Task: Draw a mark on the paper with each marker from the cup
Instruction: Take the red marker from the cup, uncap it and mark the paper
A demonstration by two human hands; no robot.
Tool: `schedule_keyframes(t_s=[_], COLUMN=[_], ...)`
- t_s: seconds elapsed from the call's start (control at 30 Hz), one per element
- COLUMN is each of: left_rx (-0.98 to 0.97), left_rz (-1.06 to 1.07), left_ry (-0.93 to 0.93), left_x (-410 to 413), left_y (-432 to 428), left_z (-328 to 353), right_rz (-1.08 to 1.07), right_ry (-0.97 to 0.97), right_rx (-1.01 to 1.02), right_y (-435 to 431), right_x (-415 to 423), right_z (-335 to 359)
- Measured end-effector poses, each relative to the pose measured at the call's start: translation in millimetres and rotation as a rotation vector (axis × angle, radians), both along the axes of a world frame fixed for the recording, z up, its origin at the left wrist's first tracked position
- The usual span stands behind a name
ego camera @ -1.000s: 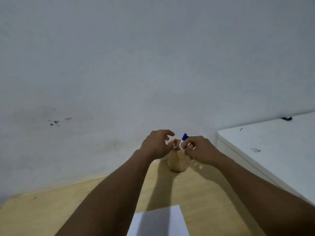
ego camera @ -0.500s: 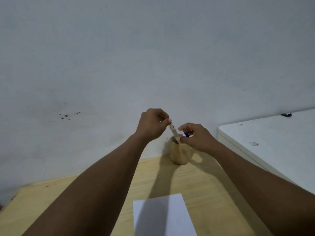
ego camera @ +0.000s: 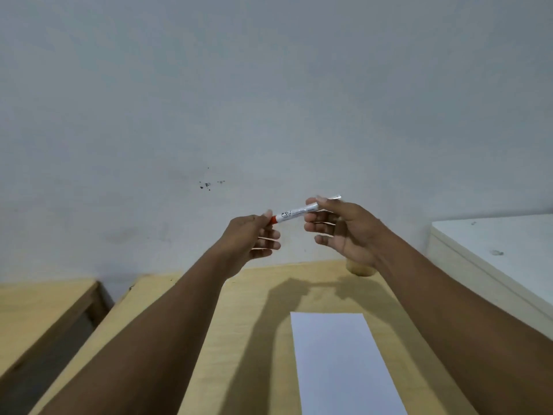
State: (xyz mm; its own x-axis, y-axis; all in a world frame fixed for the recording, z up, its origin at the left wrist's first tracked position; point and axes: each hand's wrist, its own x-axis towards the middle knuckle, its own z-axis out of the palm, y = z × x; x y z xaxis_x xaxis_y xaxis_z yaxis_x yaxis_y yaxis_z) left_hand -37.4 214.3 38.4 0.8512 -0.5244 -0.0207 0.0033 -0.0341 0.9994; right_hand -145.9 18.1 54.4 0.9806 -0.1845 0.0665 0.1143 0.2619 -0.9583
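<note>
A white marker with a red cap is held level in the air in front of the wall. My left hand pinches its red cap end. My right hand grips the white barrel near the other end. Below my right wrist, only the bottom of the wooden cup shows, standing at the back of the wooden table. The cup's contents are hidden. A white sheet of paper lies flat on the table, nearer to me and between my forearms.
A white cabinet top stands to the right of the table, higher than it. A second wooden surface lies at the left, across a dark gap. A grey wall with small dark specks fills the background.
The red-capped marker has come out of the cup and been raised. My right hand left the blue marker and took the barrel. The view has shifted left.
</note>
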Motion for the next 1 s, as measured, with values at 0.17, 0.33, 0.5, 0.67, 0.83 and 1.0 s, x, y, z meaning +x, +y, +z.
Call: schedule_keyframes(t_s=[0.17, 0.33, 0.5, 0.67, 0.83, 1.0], left_rx=[-0.016, 0.089, -0.055, 0.439, 0.817, 1.001], left_rz=[0.020, 0.001, 0.137, 0.070, -0.069, -0.159], left_ry=[0.071, 0.162, 0.252, -0.304, -0.643, -0.767], left_x=[-13, -21, -14, -7, -12, -13], left_y=[23, 32, 46, 64, 45, 36], left_z=[-47, -81, -99, -123, -133, -135], right_rz=[-0.001, 0.018, 0.031, -0.022, -0.199, -0.264], right_ry=[0.143, 0.170, 0.087, 0.188, 0.185, 0.220], right_rx=[0.045, 0.021, -0.050, -0.108, -0.347, -0.306], right_y=[45, 65, 40, 6, 21, 41], right_x=[18, 25, 16, -2, -3, 0], right_z=[-48, -83, -76, -78, -116, -153])
